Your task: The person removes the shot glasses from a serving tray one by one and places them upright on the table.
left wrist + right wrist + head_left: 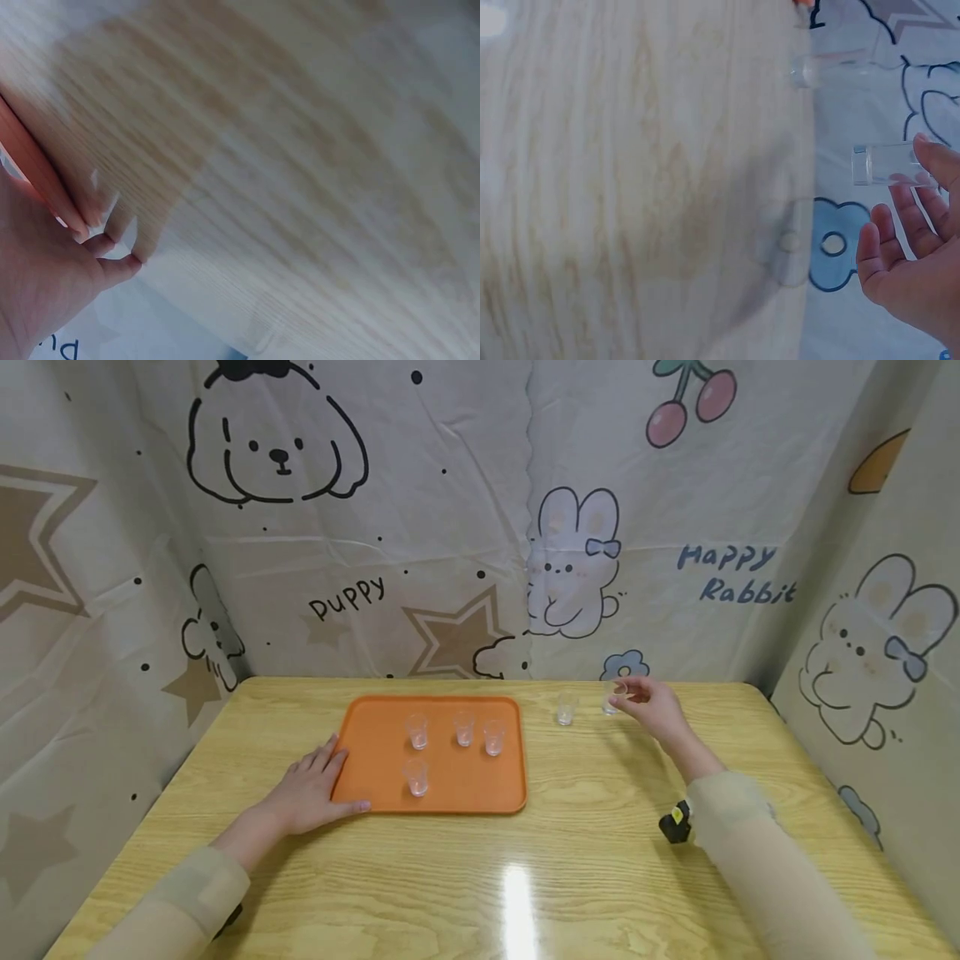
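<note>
My right hand (651, 712) pinches a clear shot glass (610, 704) between thumb and fingers near the table's far edge. In the right wrist view the held glass (877, 165) has its base apart from the tabletop. Just left of it, another clear shot glass (566, 712) stands upright on the table. Several similar shot glasses (417, 733) stand on an orange tray (375, 714). My left hand (311, 791), fingers spread, rests at the tray's near left corner, thumb along the near rim. In the left wrist view its fingertips (131, 264) lie beside the tray's edge.
The wooden table (465, 877) runs back to a hanging cloth (465, 527) printed with cartoon animals; more cloth hangs at both sides. A black wrist device (676, 823) shows by the right sleeve. Bright glare lies on the tabletop in front of the tray.
</note>
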### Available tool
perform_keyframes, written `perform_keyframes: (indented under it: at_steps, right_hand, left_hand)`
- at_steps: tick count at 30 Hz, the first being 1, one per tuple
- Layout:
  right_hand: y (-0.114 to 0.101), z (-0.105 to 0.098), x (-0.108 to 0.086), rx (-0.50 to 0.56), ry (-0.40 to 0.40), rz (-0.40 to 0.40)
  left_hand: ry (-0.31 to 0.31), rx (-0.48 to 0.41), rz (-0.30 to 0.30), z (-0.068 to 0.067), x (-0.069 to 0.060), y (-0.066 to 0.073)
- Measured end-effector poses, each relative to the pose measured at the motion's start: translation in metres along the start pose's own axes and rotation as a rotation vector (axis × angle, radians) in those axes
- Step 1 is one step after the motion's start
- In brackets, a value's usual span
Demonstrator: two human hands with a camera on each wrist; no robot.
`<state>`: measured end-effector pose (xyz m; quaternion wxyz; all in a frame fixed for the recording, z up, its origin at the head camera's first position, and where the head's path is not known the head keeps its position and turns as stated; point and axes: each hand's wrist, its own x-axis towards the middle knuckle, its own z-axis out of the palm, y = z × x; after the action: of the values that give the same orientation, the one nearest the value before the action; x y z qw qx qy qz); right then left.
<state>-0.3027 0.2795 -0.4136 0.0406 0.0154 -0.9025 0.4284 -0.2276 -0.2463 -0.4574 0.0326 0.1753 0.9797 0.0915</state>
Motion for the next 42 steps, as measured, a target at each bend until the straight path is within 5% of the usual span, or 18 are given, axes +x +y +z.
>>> perform_keyframes:
  at_steps: [24, 35, 42]
  right_hand:
    - [0.027, 0.019, 0.009, -0.018, -0.021, 0.03]
    - [-0.004, 0.006, 0.001, -0.022, -0.031, 0.009]
    - [-0.028, -0.004, -0.003, 0.066, -0.026, -0.012]
  left_hand:
    - [-0.017, -0.013, -0.005, 0.001, 0.001, -0.002]
    - [-0.004, -0.034, 0.008, 0.004, 0.001, -0.003]
    - [0.002, -0.032, 0.005, 0.002, 0.001, -0.003]
